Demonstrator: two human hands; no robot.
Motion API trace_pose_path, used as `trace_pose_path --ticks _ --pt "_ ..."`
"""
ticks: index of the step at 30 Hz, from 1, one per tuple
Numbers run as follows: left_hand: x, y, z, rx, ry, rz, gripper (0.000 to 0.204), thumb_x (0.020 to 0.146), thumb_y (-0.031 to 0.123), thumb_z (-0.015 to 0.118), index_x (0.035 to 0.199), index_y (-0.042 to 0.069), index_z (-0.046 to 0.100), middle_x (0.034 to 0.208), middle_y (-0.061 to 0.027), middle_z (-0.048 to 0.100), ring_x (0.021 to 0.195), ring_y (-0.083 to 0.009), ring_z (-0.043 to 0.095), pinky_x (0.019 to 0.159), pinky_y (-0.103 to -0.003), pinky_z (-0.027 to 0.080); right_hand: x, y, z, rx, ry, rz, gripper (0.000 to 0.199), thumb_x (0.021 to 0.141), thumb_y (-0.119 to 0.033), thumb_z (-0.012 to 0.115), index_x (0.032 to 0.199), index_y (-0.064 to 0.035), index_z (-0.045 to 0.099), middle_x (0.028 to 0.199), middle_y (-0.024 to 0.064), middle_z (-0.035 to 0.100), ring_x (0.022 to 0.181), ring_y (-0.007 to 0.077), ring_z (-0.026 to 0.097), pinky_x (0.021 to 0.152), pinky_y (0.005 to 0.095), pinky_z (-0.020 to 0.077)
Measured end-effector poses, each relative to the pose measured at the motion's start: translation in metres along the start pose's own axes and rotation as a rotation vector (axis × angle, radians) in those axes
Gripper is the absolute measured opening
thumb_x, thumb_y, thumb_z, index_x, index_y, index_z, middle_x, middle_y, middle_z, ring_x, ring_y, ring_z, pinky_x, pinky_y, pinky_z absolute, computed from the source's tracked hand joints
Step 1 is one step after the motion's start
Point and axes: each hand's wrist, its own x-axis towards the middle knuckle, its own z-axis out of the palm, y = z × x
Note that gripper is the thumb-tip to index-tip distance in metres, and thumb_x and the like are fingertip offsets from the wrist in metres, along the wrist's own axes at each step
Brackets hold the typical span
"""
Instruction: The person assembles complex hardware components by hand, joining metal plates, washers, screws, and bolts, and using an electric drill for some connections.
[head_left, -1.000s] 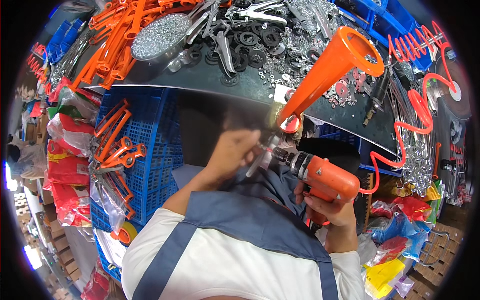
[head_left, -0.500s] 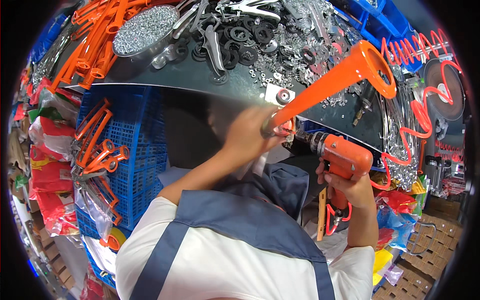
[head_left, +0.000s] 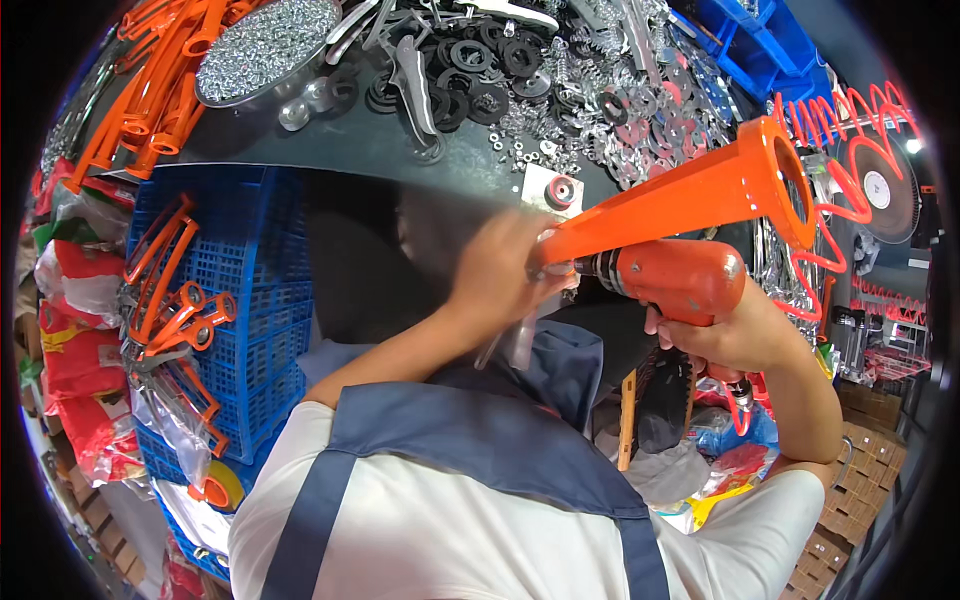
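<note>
Head view: left hand (head_left: 507, 265) holds a glossy orange tapered part (head_left: 670, 203), now flatter by the dark worktop (head_left: 230, 138), while right hand (head_left: 735, 338) grips a red-orange pistol-shaped driver (head_left: 685, 276), now nearer the narrow end, apparently engaging it.

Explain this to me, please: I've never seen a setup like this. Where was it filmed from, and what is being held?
No robot is involved: these are a person's bare hands. A fisheye camera worn on the head looks down at them, so straight edges bend toward the rim, and the picture's left is the person's left.

The left hand, somewhat blurred, holds the narrow end of a tapered orange part. The right hand grips a red-orange power tool, its front end close to that narrow end; contact is hard to judge.

On the dark tabletop ahead lie black rings, small metal pieces and, at left, piled orange frames. Below those stands a blue crate.
</note>
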Motion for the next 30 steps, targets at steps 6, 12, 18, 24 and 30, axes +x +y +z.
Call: trace_pose_path --ticks 6,12,18,24,30 --pt "-0.001 0.0 0.002 -0.03 0.02 0.017 0.053 0.06 0.018 0.081 0.106 0.008 0.055 0.094 -0.0124 0.056 0.086 -0.0338 0.056 0.072 -0.041 0.046 0.001 -0.003 0.001 -0.034 0.01 0.001 0.036 0.076 0.003 0.064 0.11 -0.0028 0.053 0.084 0.0041 0.061 0.07 0.0105 0.059 0.064 0.0268 0.0501" --pt "0.0 -0.003 0.007 -0.019 0.017 0.031 0.055 0.06 0.015 0.081 0.107 0.006 0.054 0.096 -0.0138 0.053 0.088 -0.0343 0.055 0.072 -0.041 0.045 0.002 -0.008 0.003 -0.122 0.011 -0.087 0.04 0.075 -0.001 0.061 0.113 -0.0026 0.05 0.078 0.0063 0.06 0.053 0.0126 0.056 0.045 0.0262 0.046" --pt "0.0 -0.009 -0.002 -0.03 -0.053 -0.031 0.059 0.063 0.018 0.081 0.112 0.003 0.052 0.101 -0.0164 0.053 0.094 -0.0359 0.055 0.077 -0.04 0.046 -0.016 0.002 0.004 0.041 0.095 -0.16 0.039 0.074 0.0 0.062 0.112 0.0009 0.053 0.081 0.0064 0.063 0.066 0.0136 0.061 0.057 0.0282 0.0515" --pt "0.039 -0.01 -0.114 0.218 0.478 0.039 0.036 0.075 0.018 0.074 0.105 0.003 0.062 0.072 -0.0016 0.048 0.062 -0.0107 0.042 0.06 -0.024 0.038 -0.064 0.119 -0.034 -0.371 0.523 -0.267 0.039 0.079 -0.006 0.06 0.117 -0.0006 0.054 0.098 0.015 0.065 0.079 0.0266 0.065 0.07 0.0345 0.0502" --pt "0.11 -0.067 -0.212 1.245 0.571 0.367 0.047 0.089 0.038 0.057 0.124 0.006 0.056 0.126 -0.0174 0.053 0.117 -0.0336 0.048 0.103 -0.04 0.031 0.047 0.239 -0.09 -0.97 0.889 -0.066 0.027 0.073 0.0 0.059 0.099 0.0002 0.054 0.09 0.0197 0.062 0.087 0.0371 0.061 0.075 0.0463 0.0487"
